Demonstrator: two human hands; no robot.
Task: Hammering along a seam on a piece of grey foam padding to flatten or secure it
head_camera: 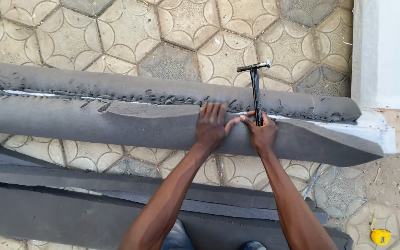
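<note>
Gripping a hammer [255, 88], right hand [262, 134] hides its handle end; left hand [210, 127] fingers spread on foam [116, 122].

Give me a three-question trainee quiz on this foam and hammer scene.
1. True or false: the right hand grips the black metal hammer by its handle.
2. What lies flat under the left hand? A) grey foam sheet wrapped over the long white frame B) yellow tape measure C) paving tile
3. Fill in: the yellow tape measure lies on the ground to the person's ____.

Key: 1 true; 2 A, the grey foam sheet; 3 right.
</note>
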